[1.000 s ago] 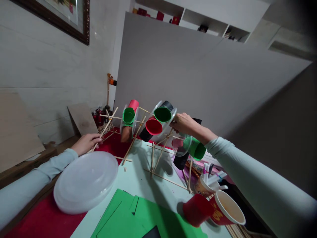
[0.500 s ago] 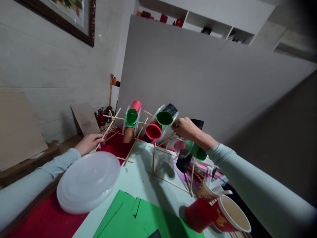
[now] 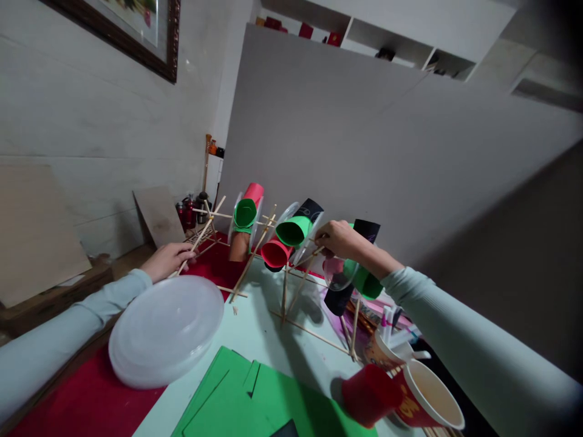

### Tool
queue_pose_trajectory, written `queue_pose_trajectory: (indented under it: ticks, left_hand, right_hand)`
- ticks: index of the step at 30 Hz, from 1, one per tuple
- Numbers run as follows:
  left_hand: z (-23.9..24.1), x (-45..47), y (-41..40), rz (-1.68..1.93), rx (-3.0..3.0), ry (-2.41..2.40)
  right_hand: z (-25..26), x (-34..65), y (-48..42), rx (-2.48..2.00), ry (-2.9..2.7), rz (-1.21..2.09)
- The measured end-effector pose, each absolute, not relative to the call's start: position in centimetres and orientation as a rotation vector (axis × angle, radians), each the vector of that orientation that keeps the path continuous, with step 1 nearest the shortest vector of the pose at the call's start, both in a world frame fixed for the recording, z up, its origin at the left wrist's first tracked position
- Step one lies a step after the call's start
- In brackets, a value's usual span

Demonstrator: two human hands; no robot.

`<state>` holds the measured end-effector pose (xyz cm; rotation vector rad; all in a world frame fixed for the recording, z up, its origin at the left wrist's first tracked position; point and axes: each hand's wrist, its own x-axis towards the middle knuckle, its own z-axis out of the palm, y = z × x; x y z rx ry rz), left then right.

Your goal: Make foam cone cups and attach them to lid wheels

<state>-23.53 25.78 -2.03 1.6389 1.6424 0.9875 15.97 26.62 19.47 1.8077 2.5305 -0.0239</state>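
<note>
My left hand [image 3: 169, 260] is closed around a wooden stick [image 3: 200, 237] of the stick frame's left side. At the frame's middle, my right hand [image 3: 337, 238] has its fingers pinched together at the end of a thin stick, beside the middle wheel. This middle wheel has clear discs with a green paper tube [image 3: 294, 231], a red tube [image 3: 276, 252] and a black tube [image 3: 310, 208] between them. To its left hangs another wheel with a green tube [image 3: 245, 213], a pink-red one and a brown one. A third wheel with a black tube [image 3: 338, 301] is partly behind my right forearm.
A round translucent lidded container [image 3: 166, 331] sits at the front left. Green paper sheets [image 3: 255, 394] lie on the white table [image 3: 255, 331]. At the right stand a red paper cup [image 3: 371, 396], a paper bucket [image 3: 432, 394] and a cup of markers [image 3: 387, 349].
The middle wheel has turned, its red and green tubes now lower and further left. Both hands keep their grip; the whole view has shifted slightly.
</note>
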Motion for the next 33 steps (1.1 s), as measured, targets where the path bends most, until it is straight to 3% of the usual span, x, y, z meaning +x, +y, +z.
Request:
queue_pose_trajectory:
  ticks: [18, 33]
  left_hand:
    - [-0.9, -22.7, 24.8, 0.994, 1.694, 1.63]
    - [-0.9, -22.5, 24.7, 0.993, 1.688, 1.626]
  right_hand:
    - [17.3, 17.1, 27.5, 1.928, 2.543, -0.203]
    - [18.1, 15.9, 26.1, 1.888, 2.549, 0.037]
